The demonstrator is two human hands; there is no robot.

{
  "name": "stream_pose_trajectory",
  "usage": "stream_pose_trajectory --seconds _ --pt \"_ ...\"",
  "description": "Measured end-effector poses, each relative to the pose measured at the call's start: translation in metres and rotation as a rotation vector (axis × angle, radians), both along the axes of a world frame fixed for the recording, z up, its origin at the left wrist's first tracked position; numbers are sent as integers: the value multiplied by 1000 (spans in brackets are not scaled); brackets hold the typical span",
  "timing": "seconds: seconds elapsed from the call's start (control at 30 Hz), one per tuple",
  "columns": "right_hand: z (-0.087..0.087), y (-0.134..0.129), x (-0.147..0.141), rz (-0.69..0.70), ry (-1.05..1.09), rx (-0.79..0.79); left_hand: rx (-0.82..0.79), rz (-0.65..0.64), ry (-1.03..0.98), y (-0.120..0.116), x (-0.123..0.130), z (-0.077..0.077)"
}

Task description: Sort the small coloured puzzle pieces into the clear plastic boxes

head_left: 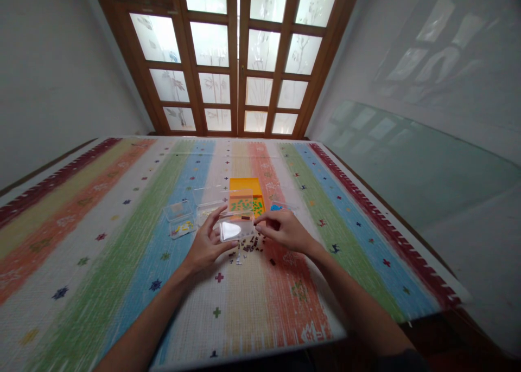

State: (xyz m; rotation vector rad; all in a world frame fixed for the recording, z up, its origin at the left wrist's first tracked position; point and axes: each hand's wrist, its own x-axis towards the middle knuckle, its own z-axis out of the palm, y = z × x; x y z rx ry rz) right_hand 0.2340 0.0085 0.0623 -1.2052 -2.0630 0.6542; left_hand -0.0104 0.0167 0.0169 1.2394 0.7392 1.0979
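My left hand [209, 241] grips a clear plastic box [236, 229] by its left side, thumb below and fingers behind. One dark brown piece [245, 218] shows at the box's far edge. At the box's right edge, my right hand [283, 229] has thumb and forefinger pinched together; a tiny dark spot shows at the fingertips, too small to name. Below the box, many small dark brown pieces [251, 245] lie loose on the striped tablecloth, with a few small grey pieces [239, 259] nearer me. One brown piece [272, 262] lies apart to the right.
Behind the box stands an open orange case [245, 184] with green pieces. To the left is an open clear box [179, 212] with yellow pieces; another clear container [202, 213] is beside it. Blue pieces [277, 207] sit in a clear box behind my right hand.
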Motion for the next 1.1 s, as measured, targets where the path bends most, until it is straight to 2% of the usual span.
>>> stream_pose_trajectory --seconds 0.17,0.27,0.43,0.57,0.63,0.83,0.93,1.1 --pt "-3 19 -21 -5 -234 -22 -22 -11 -28 -2 2 1" --pt "-5 21 -25 -63 -283 -10 -25 -16 -24 -2 2 3" --pt "-5 18 -22 -141 -201 59 -27 -3 -11 -2 2 4" --pt "-6 17 -5 -190 -93 74 -16 27 -3 0 0 3" --pt "-11 16 7 -160 -109 51 -5 55 12 2 -2 2" --pt "-35 5 29 97 -275 -19 -15 96 22 5 -5 -1" --pt "-45 -3 28 95 -322 13 -11 96 25 6 -5 -4" --pt "-53 -11 22 -10 -320 12 -12 90 25 7 -5 -6"
